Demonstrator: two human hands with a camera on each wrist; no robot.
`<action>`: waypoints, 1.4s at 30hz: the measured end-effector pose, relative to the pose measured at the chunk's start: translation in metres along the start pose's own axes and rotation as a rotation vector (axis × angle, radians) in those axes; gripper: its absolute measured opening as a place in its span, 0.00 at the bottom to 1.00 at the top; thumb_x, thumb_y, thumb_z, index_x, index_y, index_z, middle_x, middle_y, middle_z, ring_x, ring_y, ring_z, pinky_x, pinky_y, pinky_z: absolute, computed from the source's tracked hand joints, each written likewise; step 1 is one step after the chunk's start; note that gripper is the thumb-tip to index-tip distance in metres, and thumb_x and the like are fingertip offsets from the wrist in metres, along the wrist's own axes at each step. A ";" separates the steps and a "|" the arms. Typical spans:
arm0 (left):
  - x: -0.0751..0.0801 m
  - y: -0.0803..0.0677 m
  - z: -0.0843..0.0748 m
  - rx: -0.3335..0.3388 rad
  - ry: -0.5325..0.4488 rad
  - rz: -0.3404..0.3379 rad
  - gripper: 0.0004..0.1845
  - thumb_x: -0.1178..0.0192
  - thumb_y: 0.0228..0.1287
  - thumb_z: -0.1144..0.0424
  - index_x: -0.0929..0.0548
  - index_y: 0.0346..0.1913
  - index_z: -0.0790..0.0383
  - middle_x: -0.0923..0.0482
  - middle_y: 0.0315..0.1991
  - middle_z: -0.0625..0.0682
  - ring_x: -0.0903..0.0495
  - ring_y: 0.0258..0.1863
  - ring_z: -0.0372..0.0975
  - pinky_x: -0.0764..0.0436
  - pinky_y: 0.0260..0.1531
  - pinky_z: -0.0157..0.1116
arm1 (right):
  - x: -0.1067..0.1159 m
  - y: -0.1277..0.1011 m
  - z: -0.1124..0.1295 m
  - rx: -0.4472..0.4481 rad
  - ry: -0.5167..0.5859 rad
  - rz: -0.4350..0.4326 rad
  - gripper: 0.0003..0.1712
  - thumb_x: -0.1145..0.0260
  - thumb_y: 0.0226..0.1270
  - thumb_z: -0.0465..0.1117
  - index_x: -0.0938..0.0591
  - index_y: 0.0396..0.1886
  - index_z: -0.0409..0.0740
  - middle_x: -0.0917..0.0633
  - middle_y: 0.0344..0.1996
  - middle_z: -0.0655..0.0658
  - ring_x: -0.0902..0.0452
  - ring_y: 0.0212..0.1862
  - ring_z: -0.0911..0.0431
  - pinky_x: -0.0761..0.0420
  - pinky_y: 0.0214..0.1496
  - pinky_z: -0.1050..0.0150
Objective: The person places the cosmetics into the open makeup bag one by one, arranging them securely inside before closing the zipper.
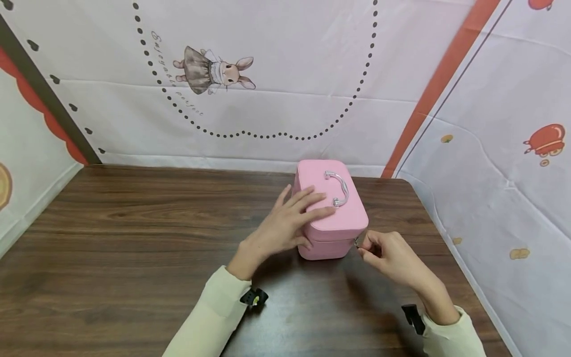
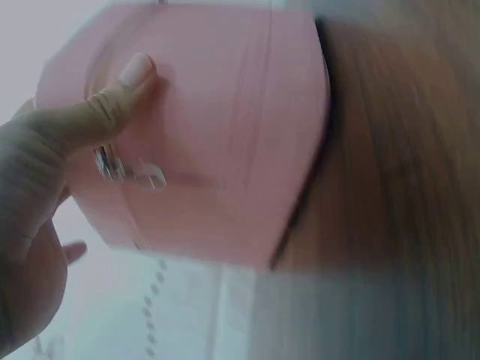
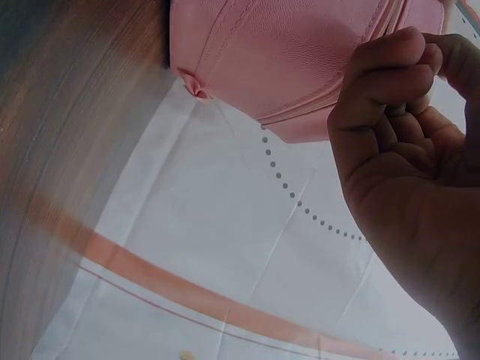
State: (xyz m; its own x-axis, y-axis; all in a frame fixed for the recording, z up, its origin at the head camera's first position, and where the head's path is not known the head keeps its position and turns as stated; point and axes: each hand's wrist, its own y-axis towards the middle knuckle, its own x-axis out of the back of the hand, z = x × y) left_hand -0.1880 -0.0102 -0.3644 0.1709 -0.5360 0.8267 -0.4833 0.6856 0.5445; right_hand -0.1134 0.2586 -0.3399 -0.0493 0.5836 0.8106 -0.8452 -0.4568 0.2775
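Note:
A pink case with a lid seam stands upright at the back of the table, and a silver curved handle is fixed on its top. My left hand rests on it, fingers spread over the lid and thumb on the side wall. Beside that thumb, a small silver zipper pull hangs on the wall in the left wrist view. At the front right corner my right hand pinches a small metal zipper pull with thumb and index finger. The right wrist view hides that pull behind curled fingers.
The case stands on a dark wood-grain table. White printed cloth hangs behind the table's far edge, with more on both sides. A pink tab sticks out low on the case.

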 end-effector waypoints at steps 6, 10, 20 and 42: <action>-0.003 -0.004 0.015 -0.030 0.002 -0.041 0.50 0.19 0.33 0.56 0.31 0.66 0.40 0.38 0.69 0.46 0.50 0.72 0.45 0.55 0.69 0.50 | 0.002 0.000 -0.004 -0.014 0.000 0.009 0.17 0.33 0.56 0.27 0.25 0.21 0.54 0.28 0.15 0.62 0.35 0.17 0.69 0.33 0.17 0.70; -0.010 0.000 0.010 -0.044 0.092 -0.099 0.48 0.20 0.31 0.51 0.27 0.64 0.39 0.32 0.64 0.48 0.41 0.67 0.48 0.51 0.68 0.47 | 0.004 0.000 -0.008 -0.015 -0.024 -0.037 0.15 0.33 0.58 0.29 0.25 0.23 0.53 0.28 0.15 0.62 0.35 0.17 0.68 0.32 0.17 0.69; -0.018 0.002 -0.001 -0.062 0.129 -0.127 0.48 0.22 0.32 0.46 0.28 0.64 0.46 0.35 0.65 0.54 0.41 0.68 0.46 0.51 0.69 0.47 | 0.004 0.001 -0.012 -0.042 -0.088 -0.153 0.13 0.32 0.59 0.31 0.23 0.24 0.52 0.27 0.16 0.61 0.33 0.18 0.66 0.32 0.17 0.69; -0.025 0.003 -0.010 0.001 0.201 -0.206 0.45 0.25 0.33 0.50 0.29 0.64 0.45 0.34 0.65 0.53 0.39 0.67 0.47 0.48 0.68 0.47 | -0.004 0.002 -0.019 0.084 -0.060 -0.185 0.15 0.35 0.55 0.23 0.23 0.24 0.48 0.26 0.13 0.64 0.32 0.13 0.73 0.32 0.13 0.75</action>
State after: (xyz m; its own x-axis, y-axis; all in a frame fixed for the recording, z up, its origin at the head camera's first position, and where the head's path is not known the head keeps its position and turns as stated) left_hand -0.1853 0.0099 -0.3826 0.4328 -0.5554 0.7101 -0.4217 0.5715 0.7040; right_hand -0.1249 0.2680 -0.3518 0.1368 0.6230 0.7701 -0.7892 -0.4013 0.4648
